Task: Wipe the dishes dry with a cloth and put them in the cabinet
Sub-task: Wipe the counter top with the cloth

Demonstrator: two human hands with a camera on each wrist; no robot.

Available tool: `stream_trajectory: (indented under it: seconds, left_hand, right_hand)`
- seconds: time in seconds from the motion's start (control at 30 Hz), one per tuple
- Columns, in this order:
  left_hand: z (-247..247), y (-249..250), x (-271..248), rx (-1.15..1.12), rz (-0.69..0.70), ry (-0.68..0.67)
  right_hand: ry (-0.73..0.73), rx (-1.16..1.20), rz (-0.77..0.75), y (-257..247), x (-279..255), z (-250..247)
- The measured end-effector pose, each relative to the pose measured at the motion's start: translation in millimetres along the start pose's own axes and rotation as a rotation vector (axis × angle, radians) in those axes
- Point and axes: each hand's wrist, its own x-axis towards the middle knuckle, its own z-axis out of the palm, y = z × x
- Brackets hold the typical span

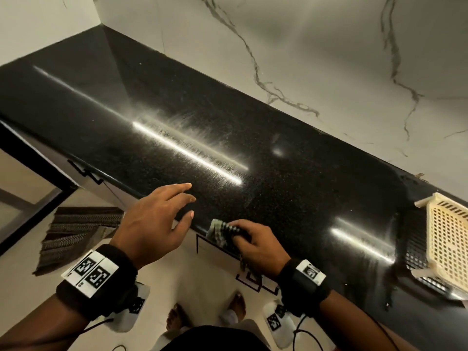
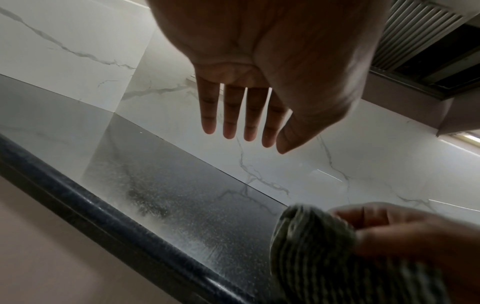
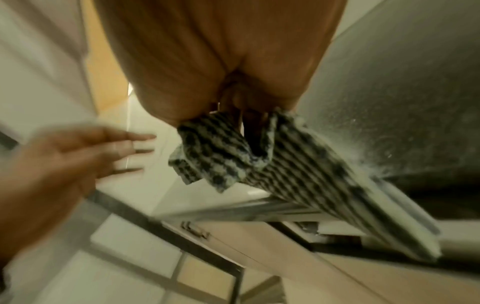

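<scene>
Fingers (image 1: 238, 230) of the right hand (image 1: 255, 245) clamp a checked cloth (image 1: 220, 233) at the black countertop (image 1: 278, 173) edge; the left hand (image 1: 152, 224) hovers beside it, fingers spread straight.

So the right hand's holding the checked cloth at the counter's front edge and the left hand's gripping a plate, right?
No, the left hand holds nothing; it is open and empty above the counter, as the left wrist view shows. The right hand does hold the checked cloth there.

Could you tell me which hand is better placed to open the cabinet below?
Probably left: the left hand is open and empty, nearer the cabinet handle; the right hand grips the cloth.
</scene>
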Motion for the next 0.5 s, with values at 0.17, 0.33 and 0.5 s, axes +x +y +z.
stream_trajectory:
  seconds: [0.17,0.33,0.5]
  left_hand:
    - [-2,-2,-1,-0.043,0.067,-0.027]
    - [2,12,8,-0.054,0.167,-0.083]
    - [7,46,18,-0.069,0.283,-0.124]
  right_hand:
    - [0.178,0.842,0.212,-32,-20,-20]
    - [0.203,1.413,0.25,-56,-59,-43]
    - [0.303,1.522,0.245,-52,-102,-56]
